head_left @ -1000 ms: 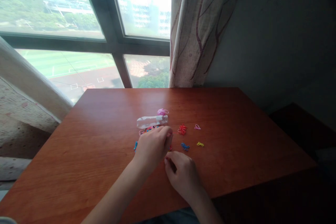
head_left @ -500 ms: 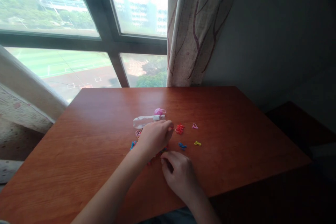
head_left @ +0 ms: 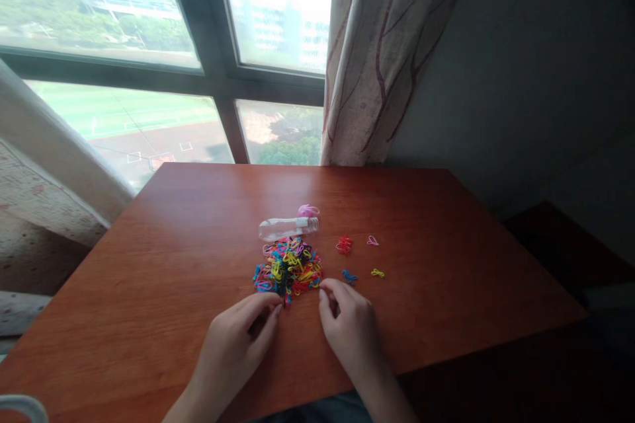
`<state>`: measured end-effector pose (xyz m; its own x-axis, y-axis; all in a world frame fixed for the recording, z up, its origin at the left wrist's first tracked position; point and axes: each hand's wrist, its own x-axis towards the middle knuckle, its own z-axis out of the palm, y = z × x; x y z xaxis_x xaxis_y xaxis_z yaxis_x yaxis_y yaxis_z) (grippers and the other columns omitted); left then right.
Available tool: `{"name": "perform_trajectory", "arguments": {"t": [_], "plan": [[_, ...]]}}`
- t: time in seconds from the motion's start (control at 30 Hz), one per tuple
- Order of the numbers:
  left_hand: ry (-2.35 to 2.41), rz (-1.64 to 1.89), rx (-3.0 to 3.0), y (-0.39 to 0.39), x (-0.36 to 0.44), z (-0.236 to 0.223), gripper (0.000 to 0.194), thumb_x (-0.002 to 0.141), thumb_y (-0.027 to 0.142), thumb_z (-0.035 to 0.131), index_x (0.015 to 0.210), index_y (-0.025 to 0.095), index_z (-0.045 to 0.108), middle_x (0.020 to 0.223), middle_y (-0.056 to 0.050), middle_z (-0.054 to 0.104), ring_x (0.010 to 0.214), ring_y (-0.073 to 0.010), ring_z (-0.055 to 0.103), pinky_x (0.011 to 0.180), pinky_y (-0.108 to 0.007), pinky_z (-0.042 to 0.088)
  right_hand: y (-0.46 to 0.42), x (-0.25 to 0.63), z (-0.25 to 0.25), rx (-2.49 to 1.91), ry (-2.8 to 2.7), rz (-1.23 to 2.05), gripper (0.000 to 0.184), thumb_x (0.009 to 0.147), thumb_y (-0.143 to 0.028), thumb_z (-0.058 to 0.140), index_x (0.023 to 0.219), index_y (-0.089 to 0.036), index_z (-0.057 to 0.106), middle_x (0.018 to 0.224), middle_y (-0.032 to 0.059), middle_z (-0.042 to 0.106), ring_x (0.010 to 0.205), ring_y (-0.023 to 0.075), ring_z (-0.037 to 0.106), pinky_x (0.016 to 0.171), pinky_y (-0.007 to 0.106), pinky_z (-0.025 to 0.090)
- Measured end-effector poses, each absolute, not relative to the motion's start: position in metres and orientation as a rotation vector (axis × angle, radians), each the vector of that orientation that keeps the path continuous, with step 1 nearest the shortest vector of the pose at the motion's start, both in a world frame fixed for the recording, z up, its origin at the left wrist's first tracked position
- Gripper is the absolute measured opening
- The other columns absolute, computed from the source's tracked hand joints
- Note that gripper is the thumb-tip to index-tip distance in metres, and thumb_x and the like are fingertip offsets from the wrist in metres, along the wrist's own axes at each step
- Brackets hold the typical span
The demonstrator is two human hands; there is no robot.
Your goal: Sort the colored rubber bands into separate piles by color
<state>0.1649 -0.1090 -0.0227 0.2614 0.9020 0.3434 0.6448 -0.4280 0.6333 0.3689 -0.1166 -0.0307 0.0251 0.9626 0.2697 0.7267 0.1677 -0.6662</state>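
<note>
A heap of many-coloured rubber bands (head_left: pixel 290 268) lies on the table in front of my hands. At its lower edge my left hand (head_left: pixel 238 337) has thumb and forefinger closed in a pinch, and anything between the tips is too small to make out. My right hand (head_left: pixel 350 320) is likewise pinched at the heap's right edge, its fingertips hiding what they hold. To the right lie a small red bunch of bands (head_left: pixel 344 244), a small blue bunch (head_left: pixel 349 276), a pink band (head_left: pixel 372 240) and a yellow band (head_left: pixel 378 273).
A clear plastic bottle (head_left: pixel 280 229) lies on its side behind the heap, with a pink object (head_left: pixel 308 210) by its mouth. The wooden table (head_left: pixel 446 225) reaches a window and a curtain (head_left: pixel 367 79). A pale curved object (head_left: pixel 22 404) shows at lower left.
My left hand has drawn back from over the heap to its near edge, uncovering the bands and bottle. The right hand stays near the heap's right edge. The view has shifted slightly.
</note>
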Motion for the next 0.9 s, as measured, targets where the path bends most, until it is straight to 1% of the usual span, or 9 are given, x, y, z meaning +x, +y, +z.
{"name": "perform_trajectory", "arguments": {"t": [0.17, 0.37, 0.6, 0.7, 0.77, 0.9], "plan": [[1.489, 0.840, 2.208, -0.111, 0.169, -0.024, 0.013, 0.092, 0.024, 0.053, 0.094, 0.025, 0.065, 0.086, 0.002, 0.075, 0.074, -0.0151, 0.071, 0.065, -0.022, 0.052, -0.119, 0.367, -0.031, -1.561, -1.938, 0.396, 0.018, 0.092, -0.016, 0.049, 0.088, -0.022, 0.065, 0.078, 0.0008, 0.068, 0.072, 0.0171, 0.063, 0.068, 0.026, 0.039], [1.516, 0.768, 2.239, -0.111, 0.170, -0.024, 0.015, 0.093, 0.026, 0.050, 0.094, 0.024, 0.065, 0.088, 0.000, 0.075, 0.076, -0.0168, 0.072, 0.066, -0.024, 0.051, -0.119, 0.364, -0.030, -1.518, -2.044, 0.372, 0.015, 0.092, -0.017, 0.051, 0.088, -0.024, 0.064, 0.080, -0.0002, 0.068, 0.075, 0.0169, 0.062, 0.068, 0.026, 0.037], [1.533, 0.802, 2.210, -0.110, 0.171, -0.019, 0.016, 0.092, 0.025, 0.050, 0.093, 0.024, 0.066, 0.088, -0.001, 0.075, 0.077, -0.0172, 0.072, 0.067, -0.024, 0.052, -0.117, 0.353, -0.023, -1.547, -2.032, 0.429, 0.011, 0.091, -0.017, 0.056, 0.085, -0.024, 0.064, 0.076, -0.0021, 0.067, 0.071, 0.0160, 0.062, 0.065, 0.025, 0.035], [1.582, 0.810, 2.162, -0.110, 0.171, -0.018, 0.016, 0.091, 0.025, 0.050, 0.090, 0.023, 0.065, 0.085, -0.001, 0.075, 0.073, -0.0170, 0.071, 0.066, -0.024, 0.052, -0.117, 0.341, -0.021, -1.629, -1.962, 0.446, 0.009, 0.090, -0.020, 0.061, 0.082, -0.024, 0.063, 0.075, -0.0024, 0.067, 0.069, 0.0158, 0.062, 0.063, 0.026, 0.033], [1.612, 0.825, 2.133, -0.110, 0.171, -0.017, 0.016, 0.091, 0.025, 0.050, 0.089, 0.023, 0.065, 0.082, -0.001, 0.074, 0.071, -0.0167, 0.070, 0.065, -0.025, 0.052, -0.117, 0.335, -0.021, -1.676, -1.927, 0.435, 0.010, 0.089, -0.023, 0.064, 0.080, -0.024, 0.062, 0.074, -0.0022, 0.067, 0.066, 0.0156, 0.061, 0.061, 0.026, 0.032], [1.632, 0.872, 2.109, -0.110, 0.170, -0.019, 0.015, 0.090, 0.025, 0.052, 0.090, 0.024, 0.066, 0.084, 0.000, 0.075, 0.072, -0.0166, 0.071, 0.066, -0.025, 0.052, -0.118, 0.328, -0.022, -1.695, -1.939, 0.382, 0.008, 0.088, -0.025, 0.065, 0.081, -0.024, 0.062, 0.074, -0.0012, 0.066, 0.066, 0.0165, 0.061, 0.060, 0.027, 0.031]]}}
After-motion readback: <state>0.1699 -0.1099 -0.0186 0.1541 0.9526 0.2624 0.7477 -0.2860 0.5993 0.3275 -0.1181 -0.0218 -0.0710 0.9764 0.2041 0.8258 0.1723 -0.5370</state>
